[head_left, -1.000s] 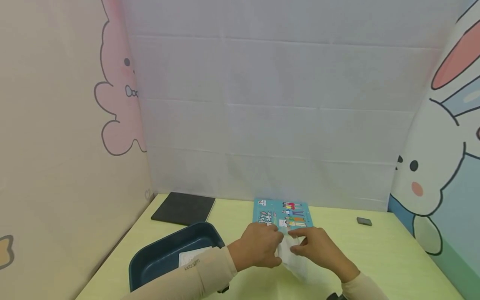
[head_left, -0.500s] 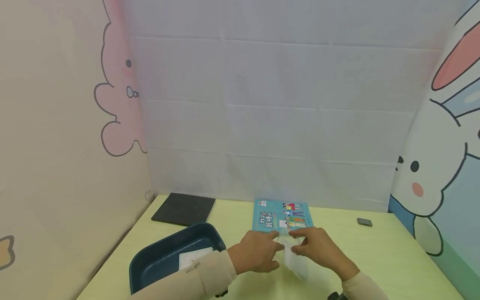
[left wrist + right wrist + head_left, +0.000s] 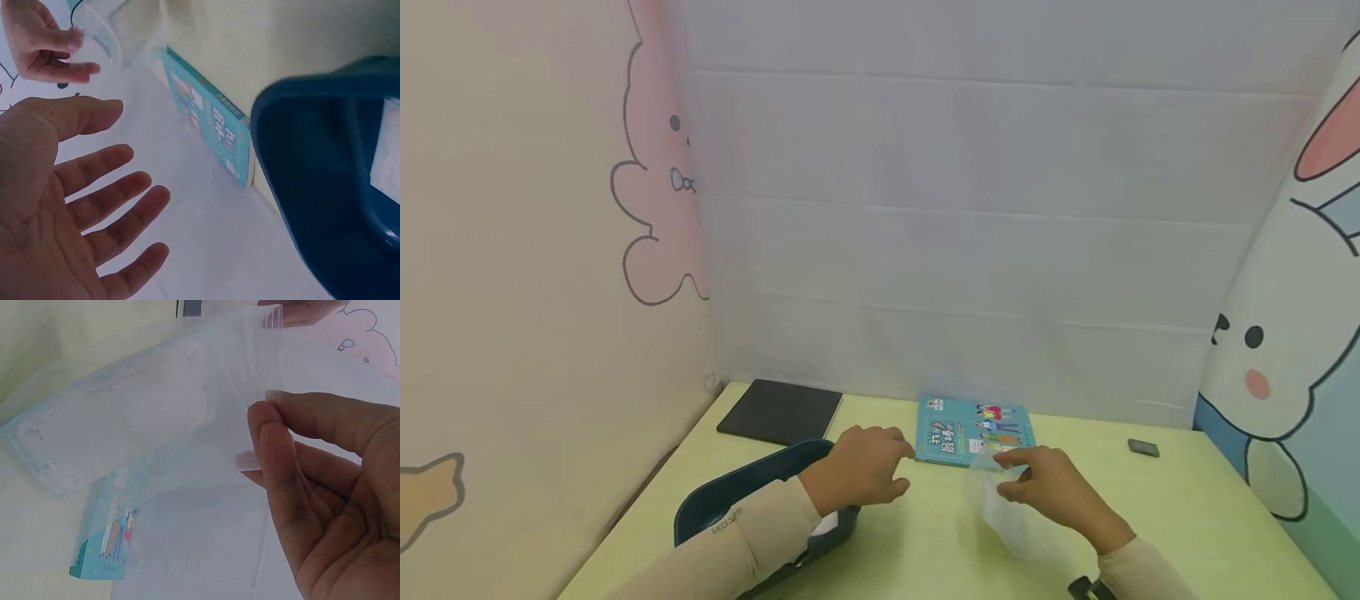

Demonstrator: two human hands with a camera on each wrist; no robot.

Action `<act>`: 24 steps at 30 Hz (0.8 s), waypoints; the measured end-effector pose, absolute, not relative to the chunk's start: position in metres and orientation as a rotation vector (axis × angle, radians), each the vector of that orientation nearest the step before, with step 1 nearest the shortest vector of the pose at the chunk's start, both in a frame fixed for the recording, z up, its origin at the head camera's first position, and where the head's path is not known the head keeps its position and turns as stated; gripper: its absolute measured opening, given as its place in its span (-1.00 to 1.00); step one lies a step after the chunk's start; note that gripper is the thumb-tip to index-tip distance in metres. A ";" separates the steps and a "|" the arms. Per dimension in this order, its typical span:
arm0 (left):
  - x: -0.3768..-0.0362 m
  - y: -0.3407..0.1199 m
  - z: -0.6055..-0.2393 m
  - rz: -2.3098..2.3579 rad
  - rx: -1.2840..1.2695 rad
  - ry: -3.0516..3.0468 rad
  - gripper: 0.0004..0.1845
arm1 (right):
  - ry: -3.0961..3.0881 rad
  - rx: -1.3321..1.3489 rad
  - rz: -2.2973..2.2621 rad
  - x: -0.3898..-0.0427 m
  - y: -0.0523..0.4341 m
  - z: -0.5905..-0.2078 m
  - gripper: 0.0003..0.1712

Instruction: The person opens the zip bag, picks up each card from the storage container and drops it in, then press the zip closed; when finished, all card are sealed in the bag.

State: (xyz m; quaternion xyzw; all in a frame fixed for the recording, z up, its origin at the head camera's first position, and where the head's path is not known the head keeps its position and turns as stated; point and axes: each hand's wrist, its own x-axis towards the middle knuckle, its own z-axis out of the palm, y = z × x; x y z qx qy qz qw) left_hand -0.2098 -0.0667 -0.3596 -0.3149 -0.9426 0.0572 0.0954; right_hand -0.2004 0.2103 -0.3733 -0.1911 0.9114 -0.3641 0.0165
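Above the yellow table (image 3: 925,542), right of centre low in the head view, a clear bag (image 3: 1006,518) hangs pinched at one end by the right hand (image 3: 1060,496), long axis slanting down rightward, while the left hand (image 3: 859,471), farther left, is empty, fingers parted.

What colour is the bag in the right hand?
The bag is translucent and whitish, seen best in the right wrist view.

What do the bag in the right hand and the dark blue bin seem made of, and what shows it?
Bag: probably thin, hazy plastic film; the book shows through it. Bin: likely smooth moulded plastic, slightly glossy, judging by its rounded corners and highlights.
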 end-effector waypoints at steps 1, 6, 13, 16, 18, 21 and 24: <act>-0.210 -0.073 -0.360 0.166 -0.917 -2.795 -0.67 | 2.830 -0.598 -1.135 -0.200 0.211 -0.374 -0.51; -0.210 -0.104 -0.366 0.167 -0.823 -2.843 -0.69 | 2.826 -0.620 -1.138 -0.200 0.211 -0.376 -0.50; -0.212 -0.134 -0.380 0.142 -0.770 -2.918 -0.66 | 2.824 -0.607 -1.153 -0.198 0.214 -0.379 -0.48; -0.212 -0.145 -0.387 0.178 -0.744 -2.958 -0.65 | 2.835 -0.597 -1.150 -0.198 0.213 -0.380 -0.49; -0.213 -0.151 -0.392 0.196 -0.716 -3.006 -0.63 | 2.841 -0.595 -1.149 -0.198 0.212 -0.381 -0.49; -0.214 -0.159 -0.400 0.170 -0.668 -3.097 -0.57 | 2.837 -0.596 -1.154 -0.198 0.211 -0.382 -0.49; -0.215 -0.165 -0.409 0.115 -0.619 -3.181 -0.47 | 2.829 -0.603 -1.157 -0.198 0.210 -0.384 -0.49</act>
